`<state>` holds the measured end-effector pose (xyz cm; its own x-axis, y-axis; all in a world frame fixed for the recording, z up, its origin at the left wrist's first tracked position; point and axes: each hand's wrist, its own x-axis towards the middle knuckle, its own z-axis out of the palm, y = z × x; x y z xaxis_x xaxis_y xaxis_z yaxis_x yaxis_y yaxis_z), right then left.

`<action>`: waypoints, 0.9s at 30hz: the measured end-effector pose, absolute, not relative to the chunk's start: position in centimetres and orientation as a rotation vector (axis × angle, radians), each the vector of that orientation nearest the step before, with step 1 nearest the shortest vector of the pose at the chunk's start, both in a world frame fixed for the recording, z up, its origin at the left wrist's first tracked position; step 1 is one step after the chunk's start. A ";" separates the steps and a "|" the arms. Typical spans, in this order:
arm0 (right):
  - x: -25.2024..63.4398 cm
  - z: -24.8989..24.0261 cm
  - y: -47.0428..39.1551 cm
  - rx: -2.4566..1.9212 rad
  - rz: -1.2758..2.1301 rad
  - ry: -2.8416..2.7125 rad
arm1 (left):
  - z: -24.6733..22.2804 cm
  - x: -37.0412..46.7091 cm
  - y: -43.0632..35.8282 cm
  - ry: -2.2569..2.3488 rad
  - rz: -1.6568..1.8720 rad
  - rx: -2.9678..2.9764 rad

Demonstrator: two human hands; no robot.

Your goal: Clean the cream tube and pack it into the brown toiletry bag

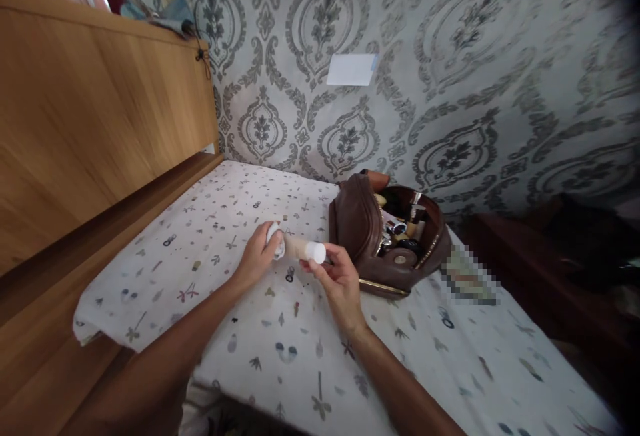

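Note:
My right hand [340, 279] pinches a small beige bottle [296, 248] by its white cap [315, 253]. The bottle lies sideways in the air, its beige body pointing left. In my left hand [260, 249] is a crumpled white cloth [275, 239], closed between fingers and thumb at the bottle's left end. Whether the cloth touches the bottle I cannot tell. Just right of my right hand stands a brown leather bag [353, 223], unzipped, with several small items inside, among them a round dark compact [400, 258].
A white patterned cloth [220, 349] covers the surface below. Along the left runs a wooden cabinet [105, 103]; at the back is a patterned wall with a white card [351, 69]. A blurred-out flat item [470, 276] lies right of the bag, and dark furniture [515, 269] stands beyond.

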<state>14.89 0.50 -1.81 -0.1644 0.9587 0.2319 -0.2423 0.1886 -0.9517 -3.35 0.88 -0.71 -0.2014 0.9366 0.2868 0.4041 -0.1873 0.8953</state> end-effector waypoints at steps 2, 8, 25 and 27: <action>14.7 -2.2 0.3 -0.771 1.268 -1.292 | -0.9 -2.8 0.7 1.497 1.438 1.413; 14.2 -3.8 0.0 -0.795 1.087 -1.488 | -1.9 -0.2 -0.7 1.161 1.390 1.151; 13.4 -4.7 -1.2 -0.878 1.054 -1.528 | -1.9 -1.7 1.1 1.354 1.591 0.867; 13.3 -4.9 -1.0 -0.900 1.161 -1.437 | -1.6 -1.6 1.3 1.324 1.623 0.769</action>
